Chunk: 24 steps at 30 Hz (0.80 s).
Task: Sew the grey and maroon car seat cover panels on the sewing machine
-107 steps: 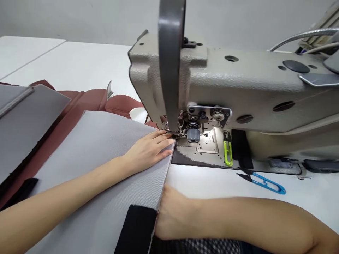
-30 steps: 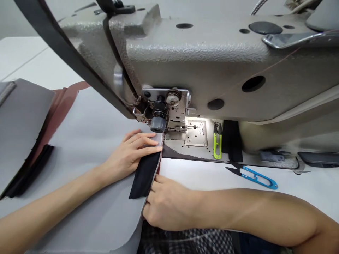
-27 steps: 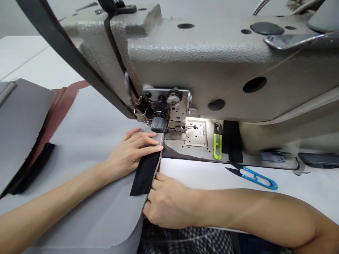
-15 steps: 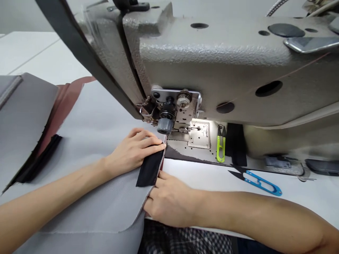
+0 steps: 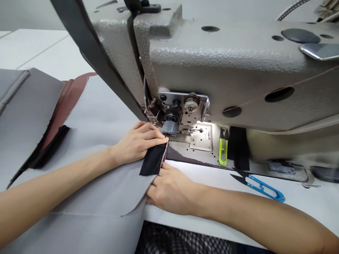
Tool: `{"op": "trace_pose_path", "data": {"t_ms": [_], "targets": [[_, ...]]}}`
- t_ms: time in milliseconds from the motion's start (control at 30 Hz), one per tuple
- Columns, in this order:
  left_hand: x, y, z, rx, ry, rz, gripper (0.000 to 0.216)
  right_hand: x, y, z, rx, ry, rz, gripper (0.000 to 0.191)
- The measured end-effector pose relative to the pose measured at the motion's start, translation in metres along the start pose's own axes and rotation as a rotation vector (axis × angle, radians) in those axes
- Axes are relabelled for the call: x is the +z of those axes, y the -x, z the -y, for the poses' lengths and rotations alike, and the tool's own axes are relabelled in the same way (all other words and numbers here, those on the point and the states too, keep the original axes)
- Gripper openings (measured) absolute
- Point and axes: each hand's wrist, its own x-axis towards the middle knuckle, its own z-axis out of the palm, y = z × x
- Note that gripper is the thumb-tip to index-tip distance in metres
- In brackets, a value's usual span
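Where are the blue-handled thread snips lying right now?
In the head view, the blue-handled thread snips lie on the white table, right of the sewing machine's needle plate and below the lime-green snips.

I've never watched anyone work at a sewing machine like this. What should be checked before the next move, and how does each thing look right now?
1. Left hand away from the needle area: not ok, its fingertips sit just below the grey knob.
2. Black strip flat on the grey mesh fabric: ok, it lies along the fabric's edge.
3. Right hand steadying that edge: ok, its fingers rest at the strip's lower end.
4. Needle and presser foot: cannot tell, hidden around the knob.
5. Blue-handled thread snips within reach: ok, they lie on the table beyond the right forearm.
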Motion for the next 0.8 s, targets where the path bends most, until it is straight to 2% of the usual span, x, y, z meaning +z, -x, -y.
{"op": "trace_pose_path", "data": {"t_ms": [100, 200, 300, 467, 800], "targets": [[-0.003, -0.001, 0.001, -0.016, 0.014, 0.028, 0.038, -0.008, 0.001, 0.002, -0.024, -0.055, 0.112, 0.021], [-0.010, -0.003, -0.007, -0.012, -0.023, 0.052, 0.038, -0.008, 0.002, 0.006, -0.015, -0.079, 0.178, 0.016], [-0.014, -0.004, -0.023, -0.102, -0.135, 0.080, 0.038, 0.002, 0.001, 0.009, 0.015, -0.017, 0.085, 0.007], [-0.014, 0.000, -0.042, -0.162, -0.213, 0.129, 0.032, 0.015, -0.001, 0.011, 0.037, 0.064, -0.039, 0.008], [-0.011, 0.006, -0.041, -0.217, -0.184, 0.103, 0.029, 0.016, -0.001, 0.009, 0.028, 0.065, -0.042, 0.007]]}}
